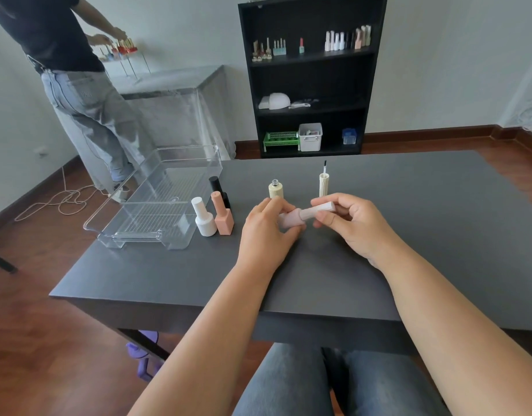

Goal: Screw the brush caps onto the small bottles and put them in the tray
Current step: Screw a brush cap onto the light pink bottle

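Note:
I hold a pale pink bottle (291, 220) sideways above the table, my left hand (266, 232) gripping its body. My right hand (348, 222) pinches its pale pink cap (321, 209), which sits on the bottle's neck. Behind my hands stands an open cream bottle (275, 190) and, to its right, a cream cap (323, 184) upside down with its brush pointing up. A white bottle (204, 218), a peach bottle (222, 218) and a black bottle (219, 187), all capped, stand next to the clear tray (132, 232), which has nothing in it.
The dark grey table (318, 280) ends close to my knees. A person in jeans (87, 100) stands at the back left beside a covered counter. A black shelf unit (309, 76) with bottles and bins stands against the far wall. A cable (63, 199) lies on the floor.

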A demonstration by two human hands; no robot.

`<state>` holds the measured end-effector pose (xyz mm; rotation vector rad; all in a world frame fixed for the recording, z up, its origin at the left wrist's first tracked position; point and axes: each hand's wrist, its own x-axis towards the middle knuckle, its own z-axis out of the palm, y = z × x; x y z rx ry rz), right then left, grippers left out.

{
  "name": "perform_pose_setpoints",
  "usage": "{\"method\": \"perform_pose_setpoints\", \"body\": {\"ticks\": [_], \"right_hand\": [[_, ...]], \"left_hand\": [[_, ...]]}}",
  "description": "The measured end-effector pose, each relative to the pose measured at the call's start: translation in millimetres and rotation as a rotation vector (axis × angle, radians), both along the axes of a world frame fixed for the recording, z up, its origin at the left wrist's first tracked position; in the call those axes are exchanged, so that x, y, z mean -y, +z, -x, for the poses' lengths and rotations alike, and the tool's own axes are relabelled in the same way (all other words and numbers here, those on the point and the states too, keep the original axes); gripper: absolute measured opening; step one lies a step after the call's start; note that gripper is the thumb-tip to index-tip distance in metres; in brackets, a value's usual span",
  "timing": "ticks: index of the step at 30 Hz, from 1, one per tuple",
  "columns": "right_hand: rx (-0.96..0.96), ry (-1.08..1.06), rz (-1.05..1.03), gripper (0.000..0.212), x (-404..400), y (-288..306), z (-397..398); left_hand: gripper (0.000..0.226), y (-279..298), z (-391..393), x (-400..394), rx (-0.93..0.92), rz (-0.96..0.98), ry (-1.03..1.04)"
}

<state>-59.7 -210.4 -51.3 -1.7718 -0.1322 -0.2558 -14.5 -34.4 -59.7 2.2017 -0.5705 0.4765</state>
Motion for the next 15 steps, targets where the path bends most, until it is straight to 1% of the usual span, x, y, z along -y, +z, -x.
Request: {"method": "perform_pose_setpoints", "body": {"ticks": [3, 9, 12, 13, 15], "right_hand": [[0.051, 0.011, -0.095, 0.013, -2.3, 1.0, -0.1], [0.113, -0.051, -0.093, 0.012, -9.3, 0.9, -5.7], [0.107, -0.064, -0.129, 0.013, -9.9, -1.0, -7.0], [0.090, -0.080, -0.127, 0.017, -8.2, -1.6, -7.2], [0.047, -0.117, -0.083, 0.035, -2.3, -2.9, -8.3]], "left_hand": [[0.027, 0.0, 1.8, 0.4, -0.027, -0.035, -0.006], [0.025, 1.8, 4.7, 3.2, 0.031, -0.043, 0.049], [0.025, 3.0, 5.2, 1.9, 0.047, -0.044, 0.103], [0.025, 2.9, 5.1, 1.6, 0.025, -0.042, 0.120], [0.023, 2.1, 2.8, 1.2, -0.044, -0.042, 0.146]]}}
